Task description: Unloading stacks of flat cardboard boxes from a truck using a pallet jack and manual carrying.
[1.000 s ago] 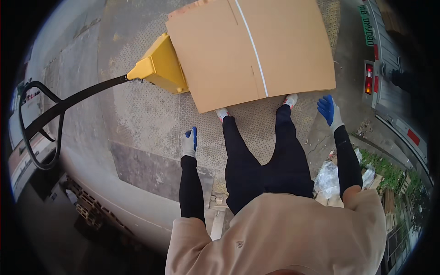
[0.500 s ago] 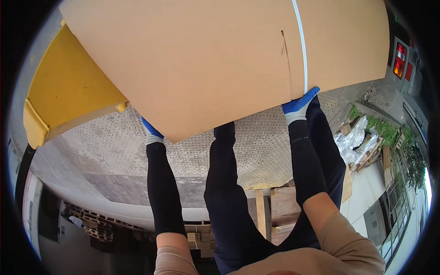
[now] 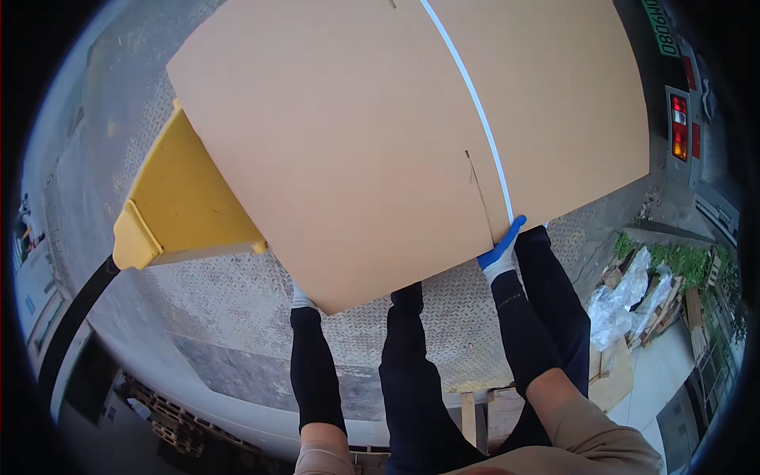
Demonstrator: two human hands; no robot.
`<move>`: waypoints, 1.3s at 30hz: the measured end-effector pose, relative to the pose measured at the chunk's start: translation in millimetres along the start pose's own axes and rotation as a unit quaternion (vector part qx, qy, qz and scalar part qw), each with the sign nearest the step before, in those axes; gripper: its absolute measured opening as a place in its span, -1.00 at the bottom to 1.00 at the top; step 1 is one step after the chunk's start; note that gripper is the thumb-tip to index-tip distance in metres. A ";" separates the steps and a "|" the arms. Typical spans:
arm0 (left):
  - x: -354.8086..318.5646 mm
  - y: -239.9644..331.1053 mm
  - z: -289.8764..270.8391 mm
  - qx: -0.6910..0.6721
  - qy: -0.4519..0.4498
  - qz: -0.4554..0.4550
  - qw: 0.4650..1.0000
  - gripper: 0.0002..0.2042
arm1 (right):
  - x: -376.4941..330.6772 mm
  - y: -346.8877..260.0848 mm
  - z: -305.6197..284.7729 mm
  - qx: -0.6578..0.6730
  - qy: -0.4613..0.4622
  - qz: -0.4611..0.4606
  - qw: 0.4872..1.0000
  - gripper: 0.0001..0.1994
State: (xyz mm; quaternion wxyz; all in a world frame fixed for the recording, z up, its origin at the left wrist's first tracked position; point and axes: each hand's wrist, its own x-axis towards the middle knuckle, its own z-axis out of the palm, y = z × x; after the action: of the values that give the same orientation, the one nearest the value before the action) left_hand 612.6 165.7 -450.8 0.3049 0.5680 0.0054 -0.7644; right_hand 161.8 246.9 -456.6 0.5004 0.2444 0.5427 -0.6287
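A wide, flat bundle of brown cardboard point(image 3: 340, 166) spreads out in front of me, with a pale strap point(image 3: 477, 99) running across its right part. My right hand point(image 3: 502, 255), in a blue and white glove, grips the near edge where the strap comes over; its thumb lies on top and the other fingers are hidden beneath. My left hand point(image 3: 302, 298) is at the near left corner, under the cardboard. Only the pale glove cuff shows there, its fingers hidden. A slit point(image 3: 478, 186) marks the cardboard left of the strap.
A yellow cover-like part point(image 3: 186, 202) with a black handle or tube point(image 3: 75, 332) stands against the cardboard's left edge. Patterned metal plate point(image 3: 229, 309) lies underfoot. Wooden pallets point(image 3: 178, 435) sit lower left; clear plastic wrap point(image 3: 617, 309) and a vehicle's tail light point(image 3: 678, 127) are at right.
The view has shifted, so cardboard, floor and my arms sit lower in the picture. The yellow part appears further right, and less of my left glove shows. Both hands stay at the cardboard's edge.
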 end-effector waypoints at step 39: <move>-564.0 90.2 693.7 0.615 0.221 0.444 0.613 -0.62 | -286.9 -489.5 119.5 -0.175 -0.078 0.034 0.981 -0.26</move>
State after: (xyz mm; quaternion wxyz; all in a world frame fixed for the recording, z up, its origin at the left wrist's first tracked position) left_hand 150.2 105.7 317.3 0.1757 0.7071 -0.6516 -0.2112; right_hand -138.9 196.5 36.6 0.5973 0.1214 0.5949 -0.5240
